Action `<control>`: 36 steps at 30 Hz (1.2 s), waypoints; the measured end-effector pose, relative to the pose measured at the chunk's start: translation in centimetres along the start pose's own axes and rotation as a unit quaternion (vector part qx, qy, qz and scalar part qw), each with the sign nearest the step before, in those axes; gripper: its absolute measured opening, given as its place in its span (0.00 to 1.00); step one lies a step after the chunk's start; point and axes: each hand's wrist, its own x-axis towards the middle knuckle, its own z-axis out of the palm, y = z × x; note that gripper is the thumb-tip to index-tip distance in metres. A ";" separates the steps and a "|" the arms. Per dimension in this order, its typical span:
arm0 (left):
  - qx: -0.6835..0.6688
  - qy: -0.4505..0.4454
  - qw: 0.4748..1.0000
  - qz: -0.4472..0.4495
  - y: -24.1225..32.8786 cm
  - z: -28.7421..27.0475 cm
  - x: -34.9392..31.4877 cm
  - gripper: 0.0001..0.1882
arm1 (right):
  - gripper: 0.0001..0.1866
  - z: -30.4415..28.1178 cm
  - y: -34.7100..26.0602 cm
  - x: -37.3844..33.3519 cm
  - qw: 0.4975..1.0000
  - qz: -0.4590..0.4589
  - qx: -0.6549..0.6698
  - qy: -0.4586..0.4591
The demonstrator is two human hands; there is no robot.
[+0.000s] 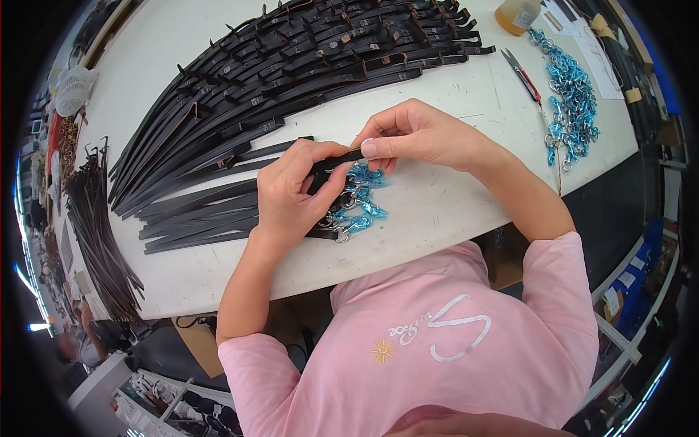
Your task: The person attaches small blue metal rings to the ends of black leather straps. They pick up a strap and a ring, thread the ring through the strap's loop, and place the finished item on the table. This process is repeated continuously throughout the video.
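My left hand [295, 182] pinches a narrow black leather strap [348, 156] near its end, thumb and forefinger curled around it. At that same end my right hand [419, 138] is closed, its thumb pressing on a small silver metal ring [366, 144] at the strap's tip. Just below the fingers lie metal clasps in blue plastic film [364, 204], at the ends of several black straps. Beneath and to the left of my left hand, those straps [196, 211] fan out flat over the table. My fingers partly hide the strap end.
A large pile of black straps with upright loops [291, 65] covers the far side of the white table [451, 211]. To the right lie red-handled scissors [523, 76], a heap of blue-wrapped hardware [571, 95] and an amber-liquid bottle [515, 16]. Thin dark strips [102, 233] hang over the left edge.
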 end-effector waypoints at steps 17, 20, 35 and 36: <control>0.060 0.002 0.995 0.082 -0.5 -0.1 -0.2 0.13 | 0.14 -0.2 0.2 0.0 0.999 -0.006 -0.034 0.003; 0.065 0.004 0.994 0.088 -0.6 0.0 -0.3 0.13 | 0.14 -0.2 0.3 0.1 0.999 -0.008 -0.037 0.005; 0.036 -0.015 0.999 0.037 -0.5 0.3 -0.5 0.14 | 0.12 1.0 0.2 -0.1 0.999 0.025 -0.038 0.013; 0.041 -0.018 0.998 0.042 -0.6 0.3 -0.5 0.15 | 0.12 0.9 0.5 0.0 0.999 0.022 -0.037 0.013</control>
